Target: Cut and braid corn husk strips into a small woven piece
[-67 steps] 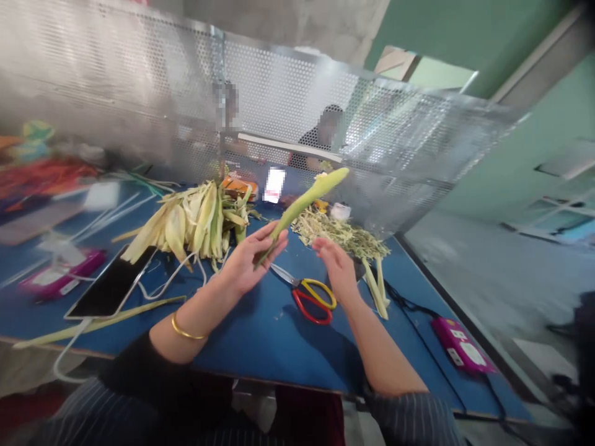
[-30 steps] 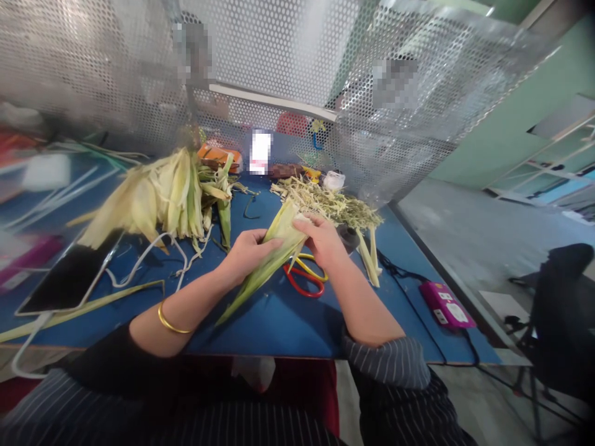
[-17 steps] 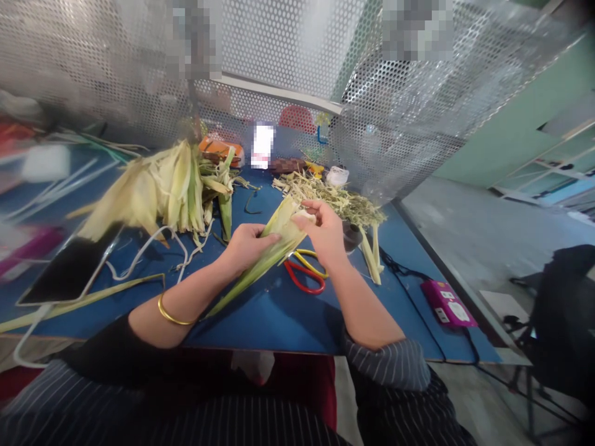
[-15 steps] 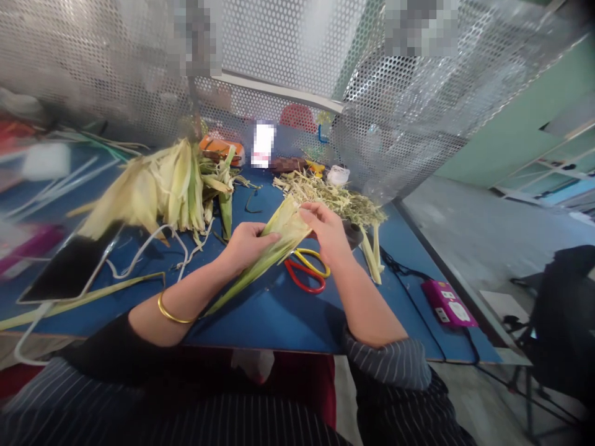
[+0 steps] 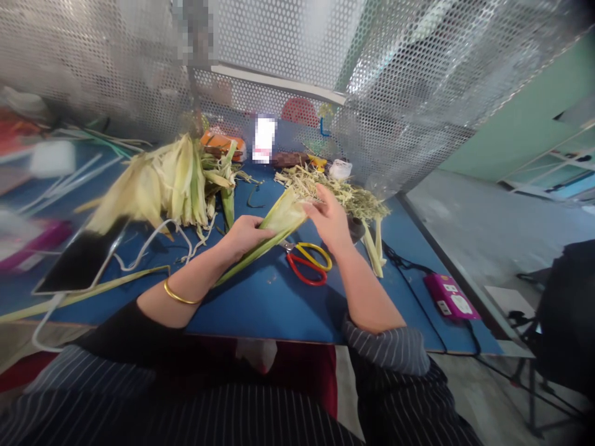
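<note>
A pale green corn husk (image 5: 284, 214) slants up across the middle of the head view, its narrow end running down past my left wrist. My left hand (image 5: 246, 238) is closed on its lower part, thumb on top. At the frayed upper right edge is my right hand (image 5: 331, 220), with thumb and forefinger apart; the thumb tip is at the husk's edge. Scissors (image 5: 309, 263) with one yellow and one red handle lie on the blue table (image 5: 274, 310) beneath, their blades partly under the husk.
A bundle of corn husks (image 5: 158, 183) stands at left near a black-screened tablet (image 5: 83, 257) and white cable (image 5: 139, 251). Shredded husk (image 5: 357, 201) is heaped behind my right hand. A magenta box (image 5: 450, 297) sits at right by black cords. Perforated mesh (image 5: 279, 37) rises behind.
My right thumb and forefinger have parted at the husk's upper edge, where they were together. The husk looks more spread, and more of the scissors shows. The view has shifted slightly.
</note>
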Demonstrator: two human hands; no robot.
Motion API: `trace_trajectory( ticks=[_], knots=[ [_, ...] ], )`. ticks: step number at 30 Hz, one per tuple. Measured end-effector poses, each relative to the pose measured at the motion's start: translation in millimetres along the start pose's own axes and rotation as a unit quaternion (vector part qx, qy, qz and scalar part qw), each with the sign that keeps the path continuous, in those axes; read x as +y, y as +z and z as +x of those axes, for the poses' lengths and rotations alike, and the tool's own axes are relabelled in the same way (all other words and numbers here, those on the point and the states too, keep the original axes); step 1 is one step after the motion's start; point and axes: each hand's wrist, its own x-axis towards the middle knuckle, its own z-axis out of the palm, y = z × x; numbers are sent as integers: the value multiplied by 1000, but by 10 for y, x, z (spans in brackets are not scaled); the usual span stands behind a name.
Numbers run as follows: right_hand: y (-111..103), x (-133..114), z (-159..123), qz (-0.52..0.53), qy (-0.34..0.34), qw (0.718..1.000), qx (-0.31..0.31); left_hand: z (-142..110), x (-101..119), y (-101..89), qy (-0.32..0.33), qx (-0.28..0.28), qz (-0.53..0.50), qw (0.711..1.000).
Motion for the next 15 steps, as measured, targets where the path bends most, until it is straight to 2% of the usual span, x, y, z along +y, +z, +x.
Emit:
trace_trajectory(
  ticks=[2,3,4,6,8,11,15],
  knots=[
    [-114,-62,-56,-59,-9,998,-20,64,-22,-54,-9,32,-22,999],
    [-178,-94,-113,-117,-17,992,-48,92,-28,-83,-8,45,-28,999],
    [-238,-122,-186,-182,-19,977,-111,116,-32,-111,-8,55,-32,998],
    [-328,-158,-361,-308,-12,920,-241,145,-25,-157,-8,70,-41,997],
    [-358,-164,-525,-409,-37,856,-313,153,-4,-188,-13,78,-53,995],
    [-297,-138,-664,-474,-77,812,-332,152,28,-206,-27,69,-76,994],
    [-180,-75,-661,-496,-91,793,-341,178,23,-208,-21,69,-108,992]
  ],
)
